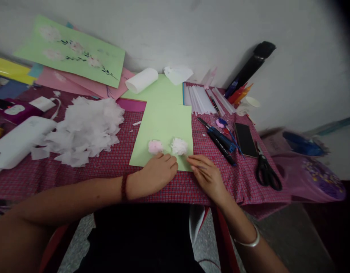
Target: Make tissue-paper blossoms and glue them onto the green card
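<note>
A light green sheet of paper [171,121] lies on the checked tablecloth before me. Two crumpled tissue flowers rest near its lower edge, a pink one [155,146] and a white one [179,146]. My left hand [155,175] lies across the sheet's bottom edge, fingers flat and touching the paper just below the flowers. Beside the white flower, my right hand [207,176] is closed in a pinch, its fingertips over the sheet's lower right corner. Something thin seems to cross its fingers, too small to make out.
Left lies a heap of white tissue pieces [88,125] beside a white device [23,140]. Right are markers [220,146], a phone [245,139], scissors [267,170] and glue sticks [200,99]. A green card with painted flowers [78,57] leans at the back, near a paper roll [142,80].
</note>
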{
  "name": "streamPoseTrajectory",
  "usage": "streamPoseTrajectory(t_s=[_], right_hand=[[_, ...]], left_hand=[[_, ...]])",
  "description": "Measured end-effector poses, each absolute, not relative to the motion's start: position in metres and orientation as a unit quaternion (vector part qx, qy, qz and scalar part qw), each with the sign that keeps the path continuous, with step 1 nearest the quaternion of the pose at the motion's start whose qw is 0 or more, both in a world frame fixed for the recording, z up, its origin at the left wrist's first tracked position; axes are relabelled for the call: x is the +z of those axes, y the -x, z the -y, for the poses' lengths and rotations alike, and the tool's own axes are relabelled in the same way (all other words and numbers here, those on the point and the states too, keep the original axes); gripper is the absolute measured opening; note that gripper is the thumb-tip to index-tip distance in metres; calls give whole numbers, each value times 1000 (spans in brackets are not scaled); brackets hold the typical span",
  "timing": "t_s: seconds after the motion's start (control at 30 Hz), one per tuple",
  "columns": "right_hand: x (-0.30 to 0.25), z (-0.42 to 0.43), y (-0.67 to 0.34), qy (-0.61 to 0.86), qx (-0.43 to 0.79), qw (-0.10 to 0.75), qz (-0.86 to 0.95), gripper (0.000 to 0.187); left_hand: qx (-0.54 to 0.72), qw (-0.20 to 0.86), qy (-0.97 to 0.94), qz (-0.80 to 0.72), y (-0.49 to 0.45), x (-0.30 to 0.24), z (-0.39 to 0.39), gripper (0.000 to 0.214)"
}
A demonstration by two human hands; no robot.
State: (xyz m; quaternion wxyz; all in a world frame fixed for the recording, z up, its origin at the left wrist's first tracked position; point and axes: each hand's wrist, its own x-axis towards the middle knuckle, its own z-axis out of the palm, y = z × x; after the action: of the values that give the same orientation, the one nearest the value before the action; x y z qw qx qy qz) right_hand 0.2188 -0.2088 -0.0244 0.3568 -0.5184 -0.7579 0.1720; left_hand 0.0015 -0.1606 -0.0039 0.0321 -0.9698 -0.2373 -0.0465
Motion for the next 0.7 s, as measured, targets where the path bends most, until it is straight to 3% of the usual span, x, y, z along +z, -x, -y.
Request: streamPoseTrajectory(t_s=[0.17,0.4,0.53,0.7], right_hand=[[-24,219,-216,518,51,243,818,29],[-19,213,-208,537,29,175,825,32],[-21,211,-210,534,60,211,817,30],[-27,216,-220,519,147,329,775,29]], left_hand=[[-41,67,977,197,-2,-12,170,22],[-26,65,982,177,-8,-9,167,19],[-34,27,982,186,-5,-5,163,18],[-60,-10,977,202,-1,-4,160,15]])
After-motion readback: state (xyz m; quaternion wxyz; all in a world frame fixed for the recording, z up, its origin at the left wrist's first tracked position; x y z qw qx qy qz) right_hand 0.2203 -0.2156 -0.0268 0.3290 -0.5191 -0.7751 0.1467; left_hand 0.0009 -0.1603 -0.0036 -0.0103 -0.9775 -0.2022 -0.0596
